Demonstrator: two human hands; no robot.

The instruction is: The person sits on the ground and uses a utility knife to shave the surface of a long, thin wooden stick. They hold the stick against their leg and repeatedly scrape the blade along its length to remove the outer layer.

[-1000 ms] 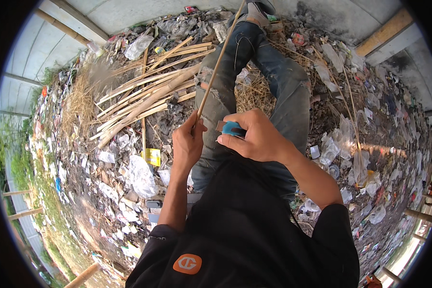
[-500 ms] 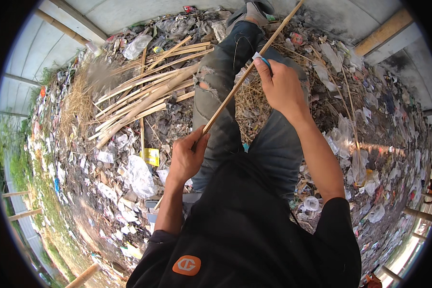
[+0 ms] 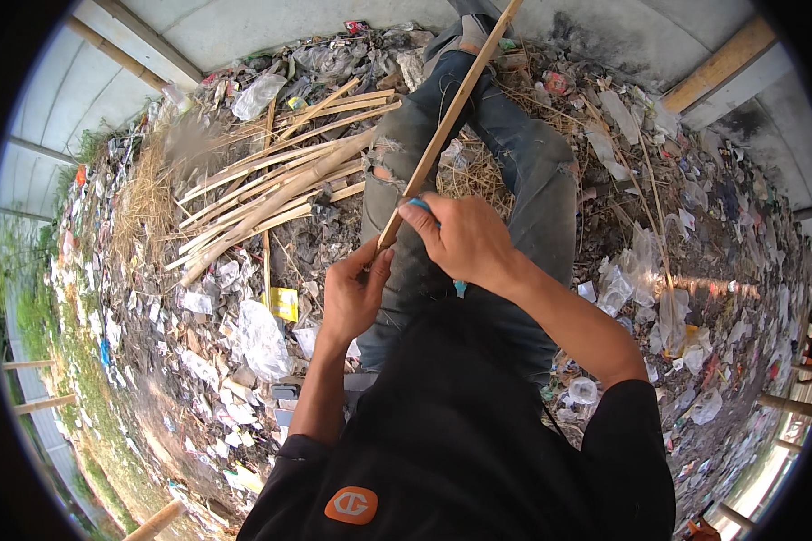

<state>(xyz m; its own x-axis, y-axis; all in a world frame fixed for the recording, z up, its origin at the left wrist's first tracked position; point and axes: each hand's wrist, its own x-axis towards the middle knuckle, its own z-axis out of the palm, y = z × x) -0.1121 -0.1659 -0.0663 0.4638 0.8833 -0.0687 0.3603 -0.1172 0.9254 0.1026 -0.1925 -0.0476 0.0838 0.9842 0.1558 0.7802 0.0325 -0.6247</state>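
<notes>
A long, narrow bamboo strip (image 3: 447,126) slants up and to the right over my legs. My left hand (image 3: 347,293) is closed round its lower end, thumb and fingers pinching it. Just above, my right hand (image 3: 474,242) is closed on a blue-handled knife (image 3: 418,205) and pressed close against the strip. Little of the knife shows; its blade is hard to make out, and the handle's end pokes out below the fist.
Split bamboo strips (image 3: 271,180) lie piled to the left of my legs (image 3: 532,194), which wear torn jeans. Litter and plastic bags (image 3: 262,338) cover the ground. A pale wall (image 3: 316,22) with bamboo posts (image 3: 722,63) runs along the far side.
My right hand has slid down the bamboo strip with the knife, from far up it to close above my left hand. The strip's far end has swung left, and my right knee has shifted.
</notes>
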